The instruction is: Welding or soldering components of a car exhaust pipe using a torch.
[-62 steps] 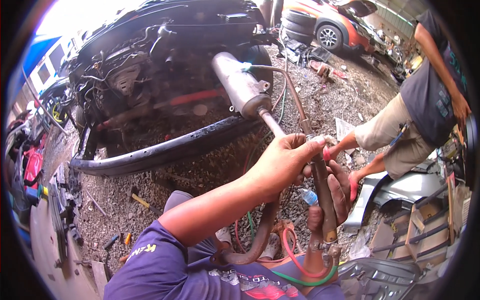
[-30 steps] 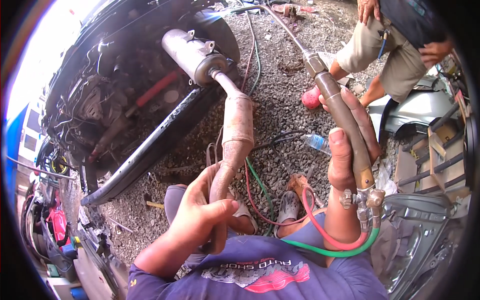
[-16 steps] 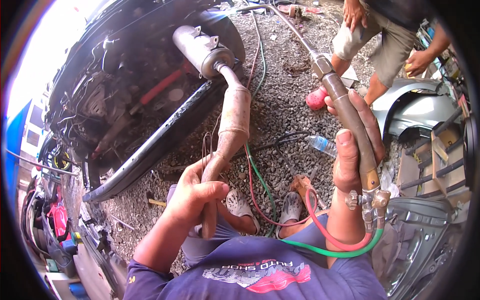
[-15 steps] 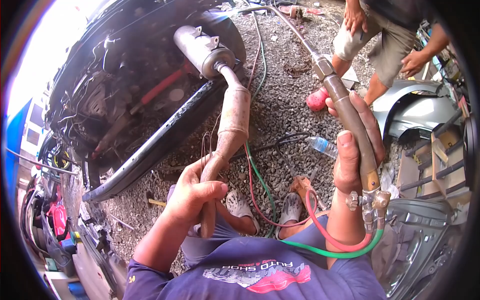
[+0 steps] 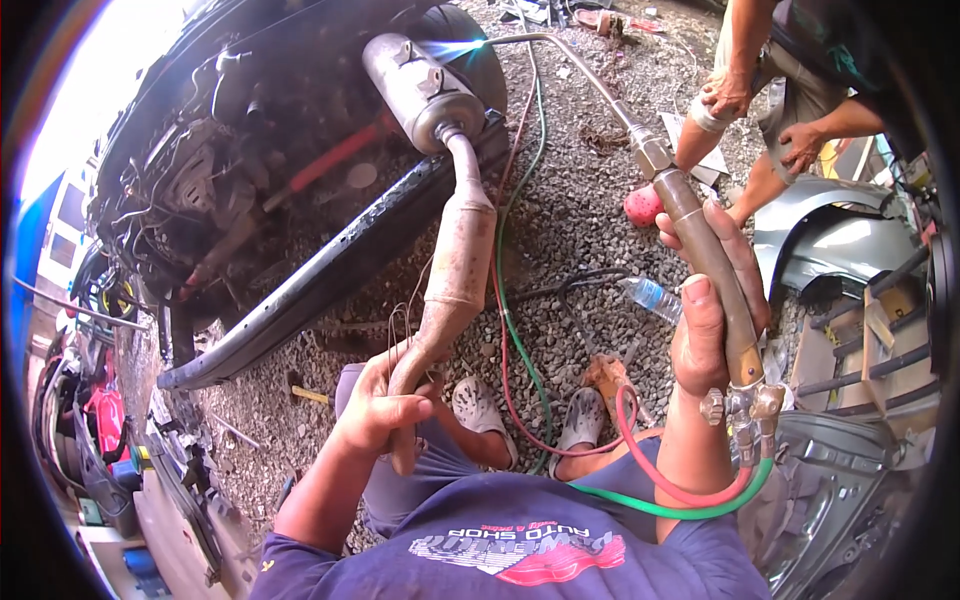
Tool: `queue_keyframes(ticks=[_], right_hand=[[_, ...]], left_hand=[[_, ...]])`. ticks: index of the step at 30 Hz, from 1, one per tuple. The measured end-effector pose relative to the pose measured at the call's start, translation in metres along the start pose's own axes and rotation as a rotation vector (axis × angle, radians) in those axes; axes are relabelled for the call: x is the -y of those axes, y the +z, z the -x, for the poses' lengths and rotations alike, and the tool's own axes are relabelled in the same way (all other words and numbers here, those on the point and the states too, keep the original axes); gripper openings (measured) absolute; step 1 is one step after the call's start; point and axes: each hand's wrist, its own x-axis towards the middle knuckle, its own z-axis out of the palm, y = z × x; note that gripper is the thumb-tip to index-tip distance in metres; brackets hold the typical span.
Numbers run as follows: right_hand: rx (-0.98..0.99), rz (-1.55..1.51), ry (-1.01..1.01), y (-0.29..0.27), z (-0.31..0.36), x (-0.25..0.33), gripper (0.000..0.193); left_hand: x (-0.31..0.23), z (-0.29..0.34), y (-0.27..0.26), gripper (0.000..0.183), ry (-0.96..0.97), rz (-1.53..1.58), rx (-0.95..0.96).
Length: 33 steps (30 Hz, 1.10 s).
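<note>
My left hand is closed round the lower pipe of a rusty exhaust pipe, with thin wires by the fingers. A silver muffler with two bracket tabs forms its upper end. In my right hand is a gas torch, its brass handle lying between thumb and fingers. The torch's long bent tube reaches up and left, and a blue-white flame leaves its tip toward the muffler's top. Red and green hoses run from the valves at the torch's lower end.
A car body with exposed parts stands at the left, its black bumper bar near the pipe. Another person bends over at the upper right. A grey fender, a plastic bottle and cardboard lie right. Hoses cross the gravel.
The muffler and the torch have shifted slightly right, and the flame now shows plainly at the muffler's top. The other person has bent lower, hands at the knees.
</note>
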Motion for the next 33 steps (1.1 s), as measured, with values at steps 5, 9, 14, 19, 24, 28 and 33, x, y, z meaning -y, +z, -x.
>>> queue_keyframes(ticks=[5,9,14,19,24,28,33], right_hand=[[0.036,-0.03,-0.017,0.011,0.007,-0.008,0.062],[0.066,-0.155,0.078,0.02,0.011,-0.004,0.063],[-0.006,-0.263,0.159,0.031,0.017,-0.011,0.058],[-0.07,-0.308,0.203,0.031,0.016,-0.013,0.055],[-0.103,-0.364,0.222,0.027,0.015,-0.017,0.05],[-0.133,-0.387,0.249,0.023,0.013,-0.015,0.048],[-0.131,-0.345,0.218,0.017,0.012,-0.019,0.048]], left_hand=[[0.028,-0.001,-0.033,0.087,-0.028,0.021,0.034],[0.034,-0.004,-0.046,0.089,-0.027,0.109,0.058],[0.029,-0.004,-0.044,0.09,-0.063,0.088,0.069],[-0.001,-0.002,-0.015,0.081,-0.093,-0.133,-0.083],[-0.003,-0.005,0.006,0.064,0.006,-0.371,-0.303],[-0.014,-0.012,0.017,0.058,0.02,-0.502,-0.324],[-0.017,-0.016,0.02,0.052,-0.003,-0.655,-0.304]])
